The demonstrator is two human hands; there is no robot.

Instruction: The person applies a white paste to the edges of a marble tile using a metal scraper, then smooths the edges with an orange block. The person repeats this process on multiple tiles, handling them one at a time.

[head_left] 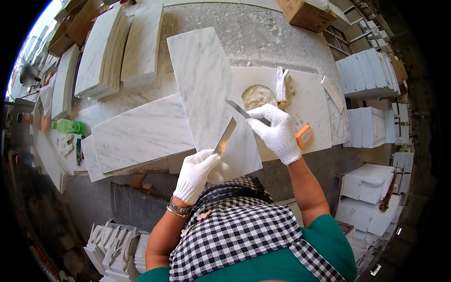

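Note:
My left hand (197,174), in a white knit glove, is closed on a flat metal scraper blade (226,135) that points up and away. In my gloved right hand (278,131) is a second thin metal blade (237,109), its tip pointing left. Both hands are above the near end of a grey-veined white marble slab (199,75), with the blades apart. Just beyond my right hand, a round patch of cream paste (259,96) sits on a white board (315,113). An orange block (304,136) lies beside my right wrist.
Another marble slab (145,134) extends left beneath the first. A spare white glove (281,84) and a narrow white strip (332,94) lie at right. Stacked slabs (101,51) stand far left, near a green bottle (69,126). A cardboard box (305,14) is at the back.

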